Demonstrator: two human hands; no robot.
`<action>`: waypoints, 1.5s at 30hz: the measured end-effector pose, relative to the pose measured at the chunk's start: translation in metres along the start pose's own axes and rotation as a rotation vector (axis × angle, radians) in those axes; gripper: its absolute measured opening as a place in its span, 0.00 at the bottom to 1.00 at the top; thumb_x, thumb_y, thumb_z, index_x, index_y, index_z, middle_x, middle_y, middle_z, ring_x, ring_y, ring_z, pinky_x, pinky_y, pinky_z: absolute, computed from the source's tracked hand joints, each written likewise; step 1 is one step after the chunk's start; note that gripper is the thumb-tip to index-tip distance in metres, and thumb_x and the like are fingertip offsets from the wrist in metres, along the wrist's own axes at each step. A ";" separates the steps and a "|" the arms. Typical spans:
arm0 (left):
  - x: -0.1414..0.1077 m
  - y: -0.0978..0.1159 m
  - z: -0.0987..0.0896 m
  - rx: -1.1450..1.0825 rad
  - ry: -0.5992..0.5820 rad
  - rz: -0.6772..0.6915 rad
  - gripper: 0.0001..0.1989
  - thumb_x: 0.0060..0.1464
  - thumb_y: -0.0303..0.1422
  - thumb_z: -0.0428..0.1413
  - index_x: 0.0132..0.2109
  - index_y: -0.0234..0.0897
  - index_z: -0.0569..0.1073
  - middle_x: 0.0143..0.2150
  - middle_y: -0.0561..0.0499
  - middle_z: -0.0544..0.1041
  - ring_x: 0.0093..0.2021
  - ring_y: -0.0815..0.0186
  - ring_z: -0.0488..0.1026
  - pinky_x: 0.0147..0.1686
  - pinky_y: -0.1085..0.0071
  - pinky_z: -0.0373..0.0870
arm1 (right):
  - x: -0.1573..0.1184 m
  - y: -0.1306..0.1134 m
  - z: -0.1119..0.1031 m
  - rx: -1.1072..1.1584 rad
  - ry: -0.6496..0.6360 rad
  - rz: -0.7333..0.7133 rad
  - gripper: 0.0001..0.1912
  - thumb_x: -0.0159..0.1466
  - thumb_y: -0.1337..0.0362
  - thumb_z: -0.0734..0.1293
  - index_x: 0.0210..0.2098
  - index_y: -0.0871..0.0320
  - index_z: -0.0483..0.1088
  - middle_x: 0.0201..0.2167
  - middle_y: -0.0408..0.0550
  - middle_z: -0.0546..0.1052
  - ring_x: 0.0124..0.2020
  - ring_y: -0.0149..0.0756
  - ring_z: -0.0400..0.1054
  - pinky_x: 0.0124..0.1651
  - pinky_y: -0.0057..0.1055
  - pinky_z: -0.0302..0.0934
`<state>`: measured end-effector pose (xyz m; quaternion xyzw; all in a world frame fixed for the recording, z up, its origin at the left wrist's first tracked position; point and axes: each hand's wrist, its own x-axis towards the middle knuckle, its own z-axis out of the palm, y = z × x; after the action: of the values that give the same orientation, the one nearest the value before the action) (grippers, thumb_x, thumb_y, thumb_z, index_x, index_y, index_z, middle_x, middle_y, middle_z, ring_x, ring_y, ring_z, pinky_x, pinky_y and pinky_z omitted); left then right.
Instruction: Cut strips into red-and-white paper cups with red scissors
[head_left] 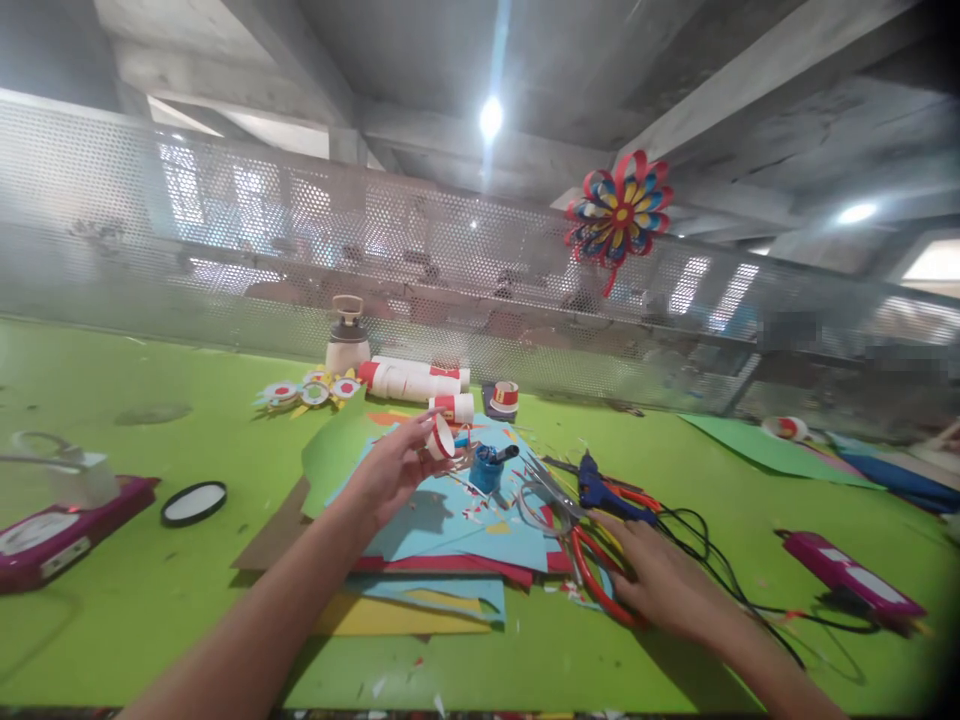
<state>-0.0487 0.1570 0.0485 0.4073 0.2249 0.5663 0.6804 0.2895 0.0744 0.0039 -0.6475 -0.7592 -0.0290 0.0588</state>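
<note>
My left hand (401, 462) is closed around a small white paper cup piece (441, 438) with a red band, held above the light blue paper (420, 525). My right hand (649, 568) has its fingers at the orange handles of the scissors (598, 575), whose blades point away to the left. Between the hands stands a blue container (486, 470) with a black-tipped item in it. Just beyond my right hand lies a blue glue gun (602, 488) with a black cable.
White paper cups (416, 382) are stacked lengthwise at the back near a jug-like container (347, 345). Paper flowers (315, 390) lie beside them. Purple power strips (851, 575) sit at both sides. A round black-rimmed disc (193, 503) is at left. A perforated screen (420, 260) bounds the table.
</note>
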 end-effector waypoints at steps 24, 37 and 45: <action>-0.009 0.014 -0.002 -0.195 -0.233 0.080 0.16 0.54 0.34 0.57 0.48 0.31 0.76 0.45 0.43 0.79 0.42 0.61 0.76 0.34 0.71 0.74 | -0.024 -0.058 -0.017 0.655 0.278 0.053 0.28 0.55 0.56 0.69 0.55 0.54 0.70 0.53 0.51 0.75 0.53 0.49 0.70 0.53 0.36 0.66; -0.014 0.018 0.006 -0.172 -0.180 0.150 0.13 0.54 0.32 0.57 0.47 0.35 0.75 0.47 0.45 0.77 0.43 0.63 0.74 0.39 0.69 0.74 | 0.026 -0.113 -0.032 1.205 0.164 -0.172 0.19 0.60 0.54 0.67 0.48 0.53 0.62 0.35 0.47 0.71 0.36 0.37 0.70 0.44 0.36 0.68; -0.014 0.013 0.006 -0.083 -0.218 0.149 0.17 0.48 0.28 0.62 0.48 0.39 0.75 0.46 0.46 0.77 0.42 0.63 0.75 0.41 0.71 0.73 | 0.042 -0.128 -0.037 1.181 0.058 -0.272 0.21 0.66 0.46 0.58 0.49 0.54 0.59 0.37 0.48 0.67 0.37 0.36 0.64 0.38 0.33 0.63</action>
<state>-0.0555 0.1420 0.0602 0.4534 0.0949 0.5763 0.6733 0.1583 0.0901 0.0495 -0.4014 -0.7210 0.3726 0.4245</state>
